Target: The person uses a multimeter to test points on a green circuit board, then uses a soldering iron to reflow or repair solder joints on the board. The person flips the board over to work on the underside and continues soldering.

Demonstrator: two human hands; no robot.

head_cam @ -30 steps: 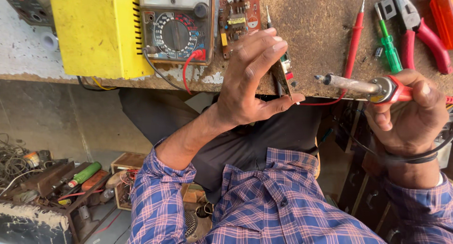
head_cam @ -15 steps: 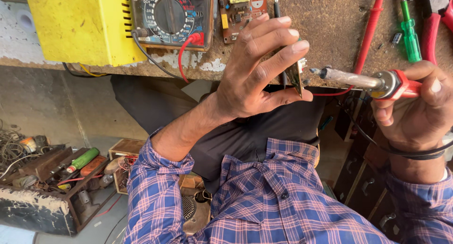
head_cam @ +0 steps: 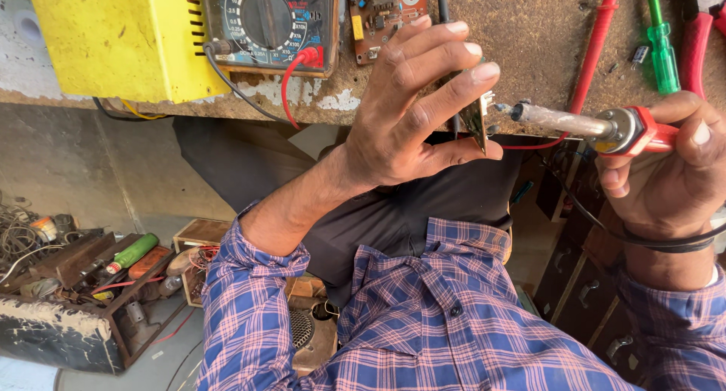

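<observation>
My left hand (head_cam: 416, 103) grips a small circuit board (head_cam: 478, 117) edge-on between thumb and fingers, held just in front of the workbench edge (head_cam: 333, 107). My right hand (head_cam: 669, 172) is closed around the red handle of a soldering iron (head_cam: 597, 126). Its metal barrel points left, and the tip sits right at the board's face. The iron's black cord loops under my right wrist.
On the bench sit a yellow box (head_cam: 113, 35), an analog multimeter (head_cam: 268, 20) with red and black leads, a brown circuit board (head_cam: 382, 9), a red probe (head_cam: 597, 43), a green screwdriver (head_cam: 662, 47) and red-handled pliers (head_cam: 699, 35). A tool-filled tray (head_cam: 83, 285) stands on the floor at left.
My view has drawn closer to the bench. My left hand lifted the small board slightly, and the soldering iron's tip moved in until it meets the board.
</observation>
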